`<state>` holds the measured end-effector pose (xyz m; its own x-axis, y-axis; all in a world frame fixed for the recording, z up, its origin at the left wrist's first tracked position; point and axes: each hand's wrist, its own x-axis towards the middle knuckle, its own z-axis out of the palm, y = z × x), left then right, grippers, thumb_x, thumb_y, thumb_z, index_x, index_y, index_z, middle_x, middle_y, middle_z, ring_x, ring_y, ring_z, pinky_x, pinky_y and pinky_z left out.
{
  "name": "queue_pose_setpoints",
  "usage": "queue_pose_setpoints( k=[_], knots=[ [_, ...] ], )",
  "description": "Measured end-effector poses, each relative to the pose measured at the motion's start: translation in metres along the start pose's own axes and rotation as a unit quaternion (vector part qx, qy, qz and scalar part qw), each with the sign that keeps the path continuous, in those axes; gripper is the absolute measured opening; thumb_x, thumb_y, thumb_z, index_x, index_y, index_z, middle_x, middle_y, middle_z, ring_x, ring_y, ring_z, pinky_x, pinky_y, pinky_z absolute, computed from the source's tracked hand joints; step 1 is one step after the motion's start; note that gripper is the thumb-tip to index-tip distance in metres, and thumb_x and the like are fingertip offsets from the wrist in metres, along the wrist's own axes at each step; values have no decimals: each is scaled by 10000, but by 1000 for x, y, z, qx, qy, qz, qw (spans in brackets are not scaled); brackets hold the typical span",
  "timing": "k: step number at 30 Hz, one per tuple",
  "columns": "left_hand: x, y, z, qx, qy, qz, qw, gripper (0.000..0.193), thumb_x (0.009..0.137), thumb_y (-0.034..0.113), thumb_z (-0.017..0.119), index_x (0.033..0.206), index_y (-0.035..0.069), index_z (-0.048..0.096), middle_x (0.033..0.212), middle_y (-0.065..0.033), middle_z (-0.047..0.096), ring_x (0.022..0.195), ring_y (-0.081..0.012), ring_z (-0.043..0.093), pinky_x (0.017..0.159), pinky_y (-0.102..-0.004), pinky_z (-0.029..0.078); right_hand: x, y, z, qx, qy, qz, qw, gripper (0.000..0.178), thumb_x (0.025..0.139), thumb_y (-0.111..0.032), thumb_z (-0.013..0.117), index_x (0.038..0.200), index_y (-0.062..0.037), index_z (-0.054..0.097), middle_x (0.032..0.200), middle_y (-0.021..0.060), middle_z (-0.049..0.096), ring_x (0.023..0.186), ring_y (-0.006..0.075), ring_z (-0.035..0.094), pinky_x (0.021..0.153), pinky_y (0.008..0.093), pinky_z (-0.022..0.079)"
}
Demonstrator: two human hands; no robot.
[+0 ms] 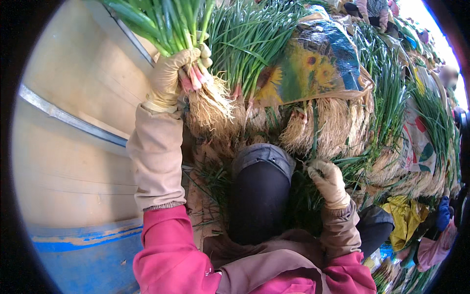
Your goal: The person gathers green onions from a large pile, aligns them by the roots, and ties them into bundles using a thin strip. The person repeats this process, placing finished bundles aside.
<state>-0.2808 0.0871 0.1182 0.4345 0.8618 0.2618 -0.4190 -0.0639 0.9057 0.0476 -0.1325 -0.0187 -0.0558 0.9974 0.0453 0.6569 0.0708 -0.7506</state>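
Observation:
My left hand (167,78), in a pale glove, is closed round a bunch of green onions (161,24). It holds them up at the upper left, leaves upward, with pinkish-white stems and a tangle of pale roots hanging below the fist. Lower down, my right hand (329,182), also gloved, is beside my bent knee with its fingers pinched together. A thin wisp shows at the fingertips, too small to make out. Behind the held bunch, more green onions (245,49) stand in a thick row, roots toward me.
A sunflower-patterned plastic sheet (318,68) covers part of the onion pile. A tan wall (73,166) with metal strips and a blue lower band (88,259) borders my left. Loose green leaves (215,181) litter the ground by my knee. A yellow bag (405,220) and other people are at right.

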Motion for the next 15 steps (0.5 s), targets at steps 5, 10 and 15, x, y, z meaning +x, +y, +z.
queue_pose_setpoints(
  k=[5, 10, 15],
  knots=[
    [14, -36, 0, 70, 33, -57, 995, 391, 749, 46, 600, 1116, -60, 515, 874, -134, 620, 725, -191, 627, 614, -277, 555, 14, 17, 41, 135, 51, 10, 990, 292, 782, 48, 542, 1051, -43, 607, 860, 116, 628, 793, 189, 594, 700, 292, 463],
    [46, -80, -1, -55, -23, -58, 997, 339, 775, 80, 601, 1083, -41, 530, 832, -140, 635, 719, -210, 637, 621, -310, 557, 18, 20, 37, 119, 18, 38, 992, 215, 797, 46, 532, 978, -30, 621, 824, 116, 635, 773, 203, 598, 721, 292, 463],
    [96, -90, 33, 132, 30, -93, 986, 187, 774, 68, 610, 871, -91, 598, 668, -158, 625, 489, -198, 617, 386, -256, 504, 0, 41, 49, 157, -27, 64, 985, 202, 832, 36, 517, 1003, -18, 608, 809, 18, 590, 749, 94, 525, 685, 229, 437]
  ],
)
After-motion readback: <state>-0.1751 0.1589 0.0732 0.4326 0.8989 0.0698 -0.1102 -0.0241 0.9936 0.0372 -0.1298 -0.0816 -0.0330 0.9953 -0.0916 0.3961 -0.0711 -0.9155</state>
